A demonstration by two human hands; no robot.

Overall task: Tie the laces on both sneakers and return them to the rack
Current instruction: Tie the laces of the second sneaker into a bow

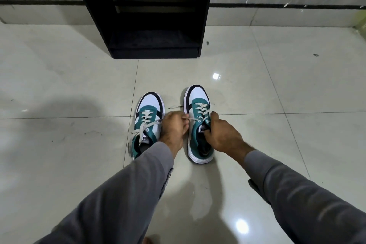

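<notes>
Teal-and-white right sneaker [198, 123] between both hands on floor tiles [257, 85], left sneaker [147, 125] at nine o'clock. Left hand [172, 128] pinched its lace [191, 118]; right hand [221, 133] gripped its collar. Black rack [142, 12] at twelve.

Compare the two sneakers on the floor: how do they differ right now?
The right sneaker is being handled: the left hand pinches its lace and the right hand grips its side. The left sneaker lies untouched, laces loose, nearer the person. Both are teal, white and black.
</notes>
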